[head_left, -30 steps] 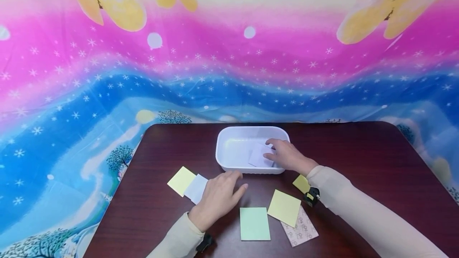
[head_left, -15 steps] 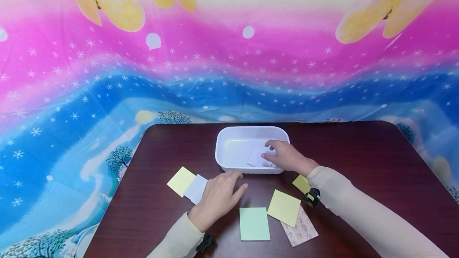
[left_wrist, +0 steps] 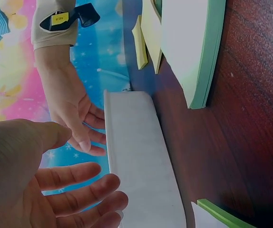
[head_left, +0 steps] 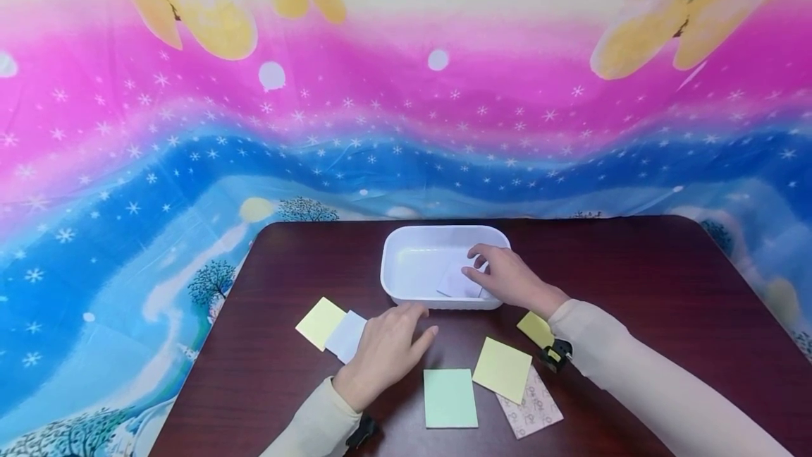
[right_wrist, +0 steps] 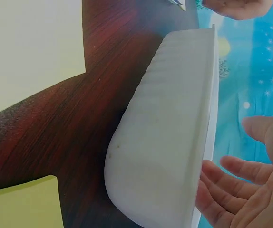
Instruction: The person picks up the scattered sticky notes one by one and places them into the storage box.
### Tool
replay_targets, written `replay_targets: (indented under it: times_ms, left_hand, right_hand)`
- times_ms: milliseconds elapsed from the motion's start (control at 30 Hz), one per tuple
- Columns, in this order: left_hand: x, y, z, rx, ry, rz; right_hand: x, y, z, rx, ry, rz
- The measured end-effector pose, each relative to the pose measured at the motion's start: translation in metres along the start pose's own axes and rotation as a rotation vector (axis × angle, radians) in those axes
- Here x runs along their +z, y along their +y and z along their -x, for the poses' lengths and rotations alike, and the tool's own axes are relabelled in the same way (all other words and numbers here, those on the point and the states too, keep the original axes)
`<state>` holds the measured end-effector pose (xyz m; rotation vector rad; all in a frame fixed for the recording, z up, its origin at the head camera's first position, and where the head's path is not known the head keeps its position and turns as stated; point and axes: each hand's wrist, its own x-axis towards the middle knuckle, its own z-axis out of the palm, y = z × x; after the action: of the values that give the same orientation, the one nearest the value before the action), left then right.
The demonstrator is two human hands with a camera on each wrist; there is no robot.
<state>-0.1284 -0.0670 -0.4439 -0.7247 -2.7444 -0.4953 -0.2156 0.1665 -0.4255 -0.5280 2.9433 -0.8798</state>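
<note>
My right hand (head_left: 507, 275) hovers over the right end of a white plastic tray (head_left: 406, 259), thumb and fingers spread apart with nothing between them. Under its fingers, a pale lilac-white paper square (head_left: 455, 283) lies in the tray, partly covered by the hand. My left hand (head_left: 388, 344) hangs in front of the tray with loosely bent fingers, holding nothing. It partly hides a pale blue sticky-note pad (head_left: 345, 336), which overlaps a yellow sticky-note pad (head_left: 319, 321). In the left wrist view, the left fingers are beside the tray's outer wall (left_wrist: 136, 161).
On the dark wooden table (head_left: 304, 252), a green pad (head_left: 450, 398) lies at the front. To its right, a yellow pad (head_left: 501, 369) overlaps a patterned pink pad (head_left: 538, 411). A small yellow pad (head_left: 535, 328) lies by the right wrist. A printed cloth (head_left: 406, 104) hangs behind.
The pale paper square has settled slightly lower and flatter in the tray beneath my right fingers, which have drawn a little off it. My left hand has stayed in place.
</note>
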Motion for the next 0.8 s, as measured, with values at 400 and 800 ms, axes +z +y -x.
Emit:
replay_targets:
  times_ms: [400,800]
  left_hand:
    - [-0.002,0.001,-0.001,0.008,0.023,0.005]
    - [-0.005,0.000,-0.002,0.013,0.040,0.007]
  right_hand:
    - [-0.004,-0.008,0.021,-0.078,0.087,0.020]
    - [-0.013,-0.018,0.038,-0.148,0.154,0.082]
